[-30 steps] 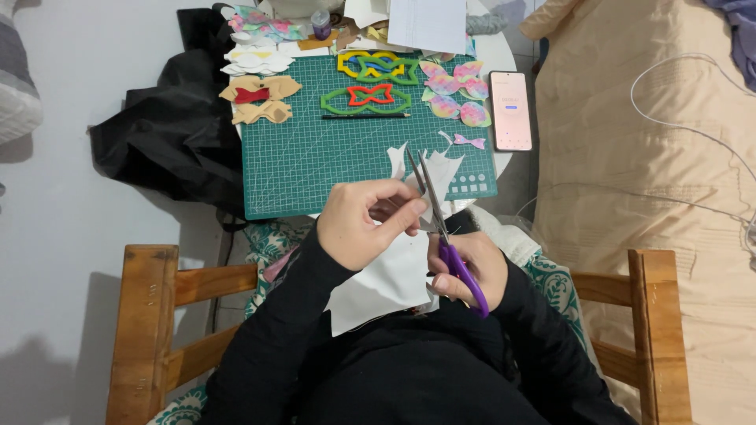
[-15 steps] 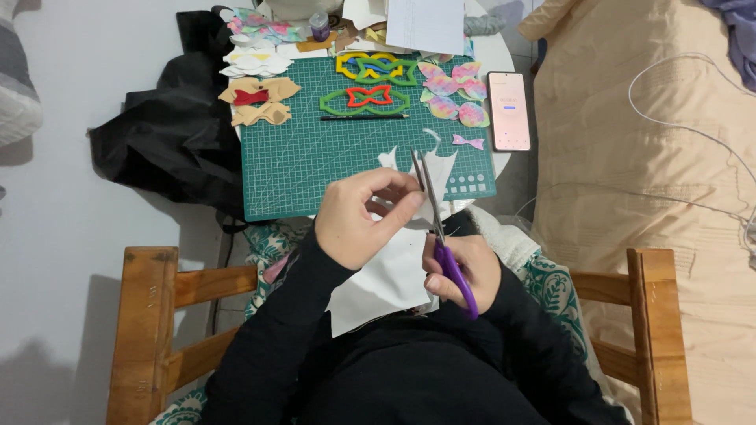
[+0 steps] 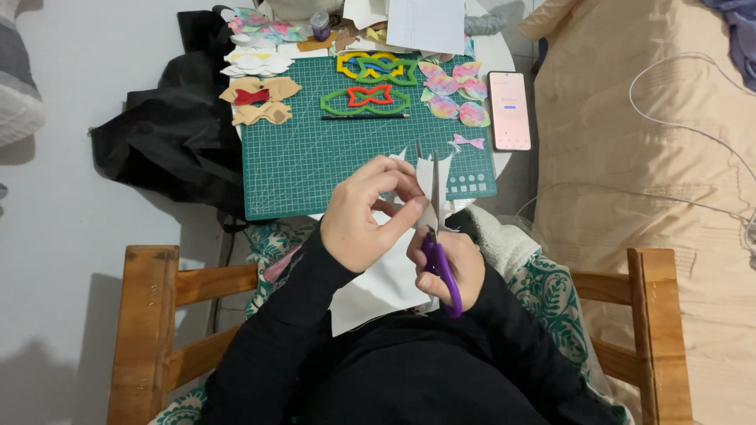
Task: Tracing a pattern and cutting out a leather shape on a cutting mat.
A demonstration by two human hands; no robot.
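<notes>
Head view: just below the green cutting mat (image 3: 315, 169), we are pinching a white sheet (image 3: 386, 287) in our left hand (image 3: 364, 212) and working purple scissors (image 3: 438, 252) in our right hand (image 3: 450, 264), partway through the outline, several finished bow shapes (image 3: 258, 101) lying on the mat's far side.

Matt white sheet (image 3: 386, 287), purple plastic-handled metal scissors (image 3: 435, 236), wooden chair (image 3: 146, 330).

Head view — steeply down, close
</notes>
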